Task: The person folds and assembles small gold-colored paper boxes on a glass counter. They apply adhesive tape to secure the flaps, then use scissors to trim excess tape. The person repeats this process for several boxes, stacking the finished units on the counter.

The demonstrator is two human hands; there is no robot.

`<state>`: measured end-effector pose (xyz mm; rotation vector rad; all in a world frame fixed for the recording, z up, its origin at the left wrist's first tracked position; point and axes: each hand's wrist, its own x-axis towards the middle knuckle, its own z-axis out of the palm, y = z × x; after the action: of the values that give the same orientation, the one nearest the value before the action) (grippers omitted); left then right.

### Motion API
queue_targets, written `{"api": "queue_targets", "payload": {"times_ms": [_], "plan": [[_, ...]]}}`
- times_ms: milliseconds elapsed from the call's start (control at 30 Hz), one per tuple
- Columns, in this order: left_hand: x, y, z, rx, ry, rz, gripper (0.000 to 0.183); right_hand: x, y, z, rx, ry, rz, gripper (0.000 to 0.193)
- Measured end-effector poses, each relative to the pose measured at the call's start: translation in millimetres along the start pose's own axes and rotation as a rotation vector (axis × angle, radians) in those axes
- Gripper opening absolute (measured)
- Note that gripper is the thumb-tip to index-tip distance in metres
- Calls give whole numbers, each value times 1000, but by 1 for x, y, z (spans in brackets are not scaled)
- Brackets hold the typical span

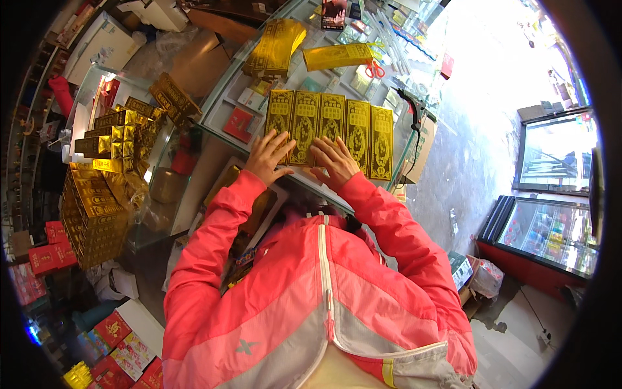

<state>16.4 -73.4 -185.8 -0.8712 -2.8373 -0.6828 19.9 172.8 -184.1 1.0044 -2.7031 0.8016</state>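
Boxes [331, 123] lie under and beyond the left hand [264, 159] and right hand [336, 163], both spread.

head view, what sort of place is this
Probably a shop: small packets show through a glass counter, gold boxes lie in a row on top, and red boxes sit at lower left.

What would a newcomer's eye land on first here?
Probably the five gold boxes lying side by side on the glass counter, with the left hand and right hand at their near ends. After that, perhaps the pink-and-grey jacket filling the lower middle and the gold stack at left.
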Motion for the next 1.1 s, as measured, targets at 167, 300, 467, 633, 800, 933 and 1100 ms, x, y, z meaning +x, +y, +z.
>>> {"api": "queue_targets", "payload": {"times_ms": [167,300,467,633,800,933,1100], "plan": [[5,18,-1,149,23,-1,86,-8,-7,-35,-66,68,74,58],[22,45,9,73,11,75,93,-45,11,-80,-158,119,193,60],[46,78,31,29,-30,134,89,-89,35,-92,-188,-34,351,69],[57,89,48,43,-86,108,81,-102,50,-85,-94,-102,317,70],[60,88,54,66,19,130,70,-99,57,-80,-74,-48,286,63],[62,87,54,63,48,142,64,-97,63,-77,-82,-44,264,61],[63,88,53,52,66,147,61,-95,68,-73,-122,-34,243,63]]}}
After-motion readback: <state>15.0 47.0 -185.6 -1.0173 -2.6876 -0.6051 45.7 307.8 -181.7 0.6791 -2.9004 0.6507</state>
